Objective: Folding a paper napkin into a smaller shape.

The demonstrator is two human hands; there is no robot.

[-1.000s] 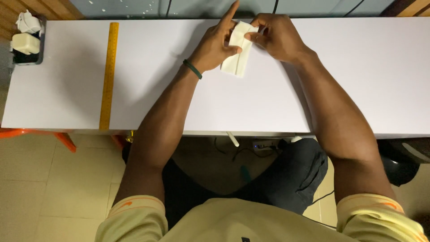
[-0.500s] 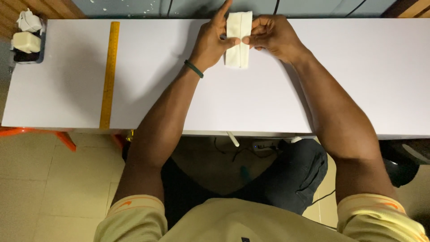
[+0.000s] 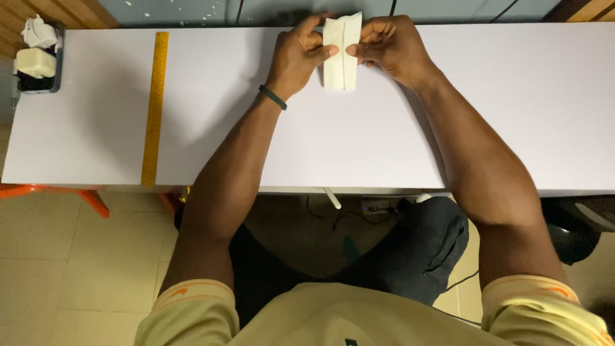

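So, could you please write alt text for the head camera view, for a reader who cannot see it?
Seen from above, a seated person's left hand and right hand hold a folded white paper between them at the far edge of a white table. A yellow ruler lies to the left, and a small tray sits at the table's left corner.
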